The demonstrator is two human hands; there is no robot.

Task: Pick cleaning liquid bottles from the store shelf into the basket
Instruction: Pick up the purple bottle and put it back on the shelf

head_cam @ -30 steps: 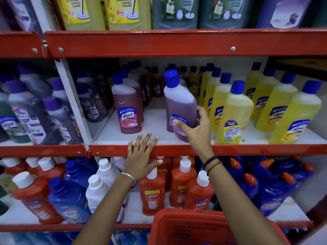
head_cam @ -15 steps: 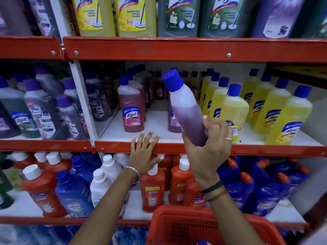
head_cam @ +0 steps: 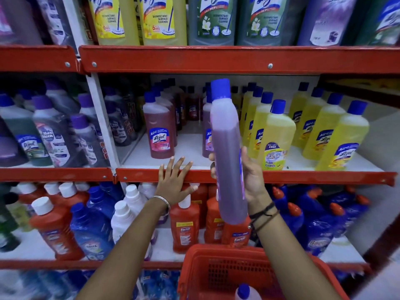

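My right hand (head_cam: 251, 178) grips a purple cleaning liquid bottle (head_cam: 227, 148) with a blue cap, held upright in front of the middle shelf, above the basket. My left hand (head_cam: 174, 180) lies flat with fingers spread on the red front edge of the middle shelf (head_cam: 303, 177). The red plastic basket (head_cam: 218, 276) sits at the bottom centre, and a blue-capped bottle (head_cam: 245, 292) lies inside it. On the shelf stand a pink bottle (head_cam: 161, 131) and rows of yellow bottles (head_cam: 279, 139).
Orange bottles (head_cam: 184, 226), white bottles (head_cam: 129, 204) and blue bottles (head_cam: 313, 221) fill the lower shelf. Dark purple-capped bottles (head_cam: 54, 135) fill the left bay behind a white upright post (head_cam: 104, 124). Large bottles (head_cam: 164, 18) line the top shelf.
My right hand has lifted the purple bottle off the shelf, turned it upright and brought it down toward the basket. My left hand has stayed on the shelf edge.
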